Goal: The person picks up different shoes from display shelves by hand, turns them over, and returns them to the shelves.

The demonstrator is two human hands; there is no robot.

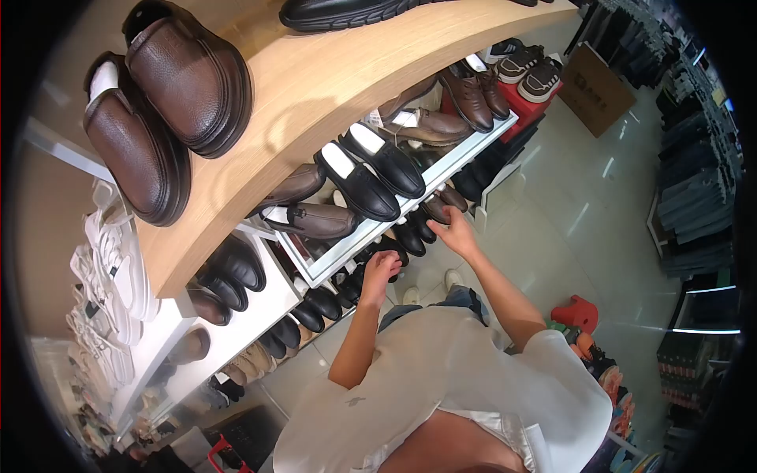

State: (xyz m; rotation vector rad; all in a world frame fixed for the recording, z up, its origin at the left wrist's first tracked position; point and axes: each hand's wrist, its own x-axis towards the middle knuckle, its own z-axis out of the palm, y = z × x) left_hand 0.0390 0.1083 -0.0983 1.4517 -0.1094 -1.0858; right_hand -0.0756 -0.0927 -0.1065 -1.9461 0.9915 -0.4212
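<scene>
Brown shoe (436,207) under right hand (456,233); two brown loafers (165,110) above

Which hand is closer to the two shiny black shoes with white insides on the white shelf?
The right hand. It reaches to the shelf edge just below and right of the black shoes. The left hand is lower down, by the dark shoes on a lower shelf.

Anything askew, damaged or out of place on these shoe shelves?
Nothing stands out. The brown loafers sit paired on the wooden top shelf, the black loafers paired on the white shelf. The left hand and right hand reach toward the dark shoes below.
</scene>
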